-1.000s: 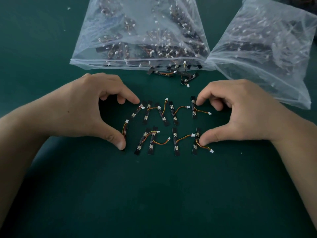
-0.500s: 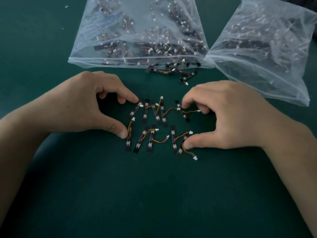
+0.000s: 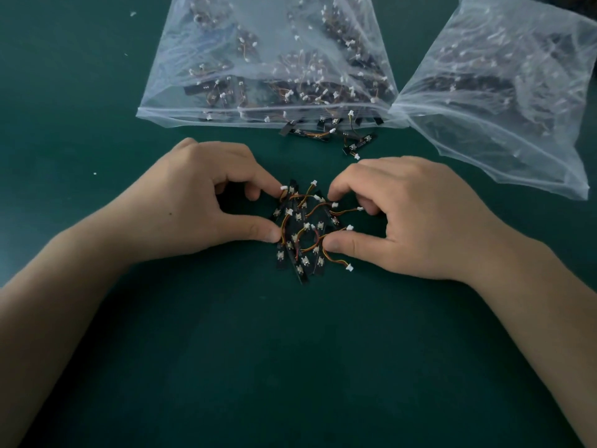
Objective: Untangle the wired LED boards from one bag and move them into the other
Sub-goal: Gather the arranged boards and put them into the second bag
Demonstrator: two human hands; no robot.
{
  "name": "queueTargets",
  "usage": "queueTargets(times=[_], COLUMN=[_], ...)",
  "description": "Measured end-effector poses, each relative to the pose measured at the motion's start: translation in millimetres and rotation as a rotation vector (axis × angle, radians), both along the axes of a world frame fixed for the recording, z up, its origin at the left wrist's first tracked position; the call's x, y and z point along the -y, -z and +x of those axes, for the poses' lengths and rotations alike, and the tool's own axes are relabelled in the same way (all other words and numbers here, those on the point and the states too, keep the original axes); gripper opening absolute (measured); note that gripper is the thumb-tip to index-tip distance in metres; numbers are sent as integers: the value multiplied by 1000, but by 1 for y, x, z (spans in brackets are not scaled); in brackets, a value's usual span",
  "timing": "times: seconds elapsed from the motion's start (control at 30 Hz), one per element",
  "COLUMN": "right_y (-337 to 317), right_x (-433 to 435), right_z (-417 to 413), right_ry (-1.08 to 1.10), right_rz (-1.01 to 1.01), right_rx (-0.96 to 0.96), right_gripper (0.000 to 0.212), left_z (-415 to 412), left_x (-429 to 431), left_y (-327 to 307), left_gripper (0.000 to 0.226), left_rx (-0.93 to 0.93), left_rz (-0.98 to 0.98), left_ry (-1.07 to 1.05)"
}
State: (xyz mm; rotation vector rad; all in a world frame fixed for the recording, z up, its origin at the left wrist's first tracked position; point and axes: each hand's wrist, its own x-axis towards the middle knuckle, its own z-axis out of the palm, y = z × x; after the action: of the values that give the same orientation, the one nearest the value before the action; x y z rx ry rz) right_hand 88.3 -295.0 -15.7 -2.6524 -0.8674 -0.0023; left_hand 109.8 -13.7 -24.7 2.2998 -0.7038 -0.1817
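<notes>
Green bench [image 3: 290, 367] bears a heap of boards [image 3: 302, 234], squeezed between your left hand [image 3: 193, 202] and right hand [image 3: 416, 218], each pinching it with thumb and curled forefinger. Left bag [image 3: 226, 43] and right bag [image 3: 517, 92] lie beyond.

Pile of LED boards [image 3: 302, 234], frame centre: short black strips with white LEDs, orange-red wires and white plugs, bunched and overlapping. Centre bag [image 3: 268, 59], clear plastic, top of frame, packed with boards; loose boards [image 3: 326, 132] lie at its mouth. Second bag [image 3: 504, 92], upper right, also holds boards
</notes>
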Motion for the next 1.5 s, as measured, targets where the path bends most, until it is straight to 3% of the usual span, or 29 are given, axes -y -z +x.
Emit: queueTargets(times=[0.1, 0.27, 0.33, 0.53, 0.7, 0.93, 1.27, 1.5], right_y=[-4, -11, -7, -1, 4, 3, 3, 6], right_x=[2, -5, -10, -22, -22, -29, -36, -29], right_z=[0, -10, -19, -19, -16, -16, -16, -13], right_ry=[5, 32, 57, 128, 142, 229, 293, 307], right_rz=[6, -142, -238, -243, -151, -114, -153, -211], right_rx=[-42, -50, 3, 15, 62, 45, 57, 99], right_gripper=[60, 128, 137, 112, 62, 34, 36, 31], left_z=[-5, -9, -11, -16, -17, -16, -15, -15], left_x=[9, 14, 17, 30, 28, 27, 24, 25], left_y=[2, 2, 3, 9, 10, 10, 9, 10], left_gripper=[35, 36, 34, 28, 23, 32, 42, 27], left_rx=[66, 147, 168, 192, 202, 244, 213, 216], left_rz=[21, 51, 48, 23, 16, 103, 25, 60], left_ry=[-8, -6, -20, -55, -22, 110, 124, 119])
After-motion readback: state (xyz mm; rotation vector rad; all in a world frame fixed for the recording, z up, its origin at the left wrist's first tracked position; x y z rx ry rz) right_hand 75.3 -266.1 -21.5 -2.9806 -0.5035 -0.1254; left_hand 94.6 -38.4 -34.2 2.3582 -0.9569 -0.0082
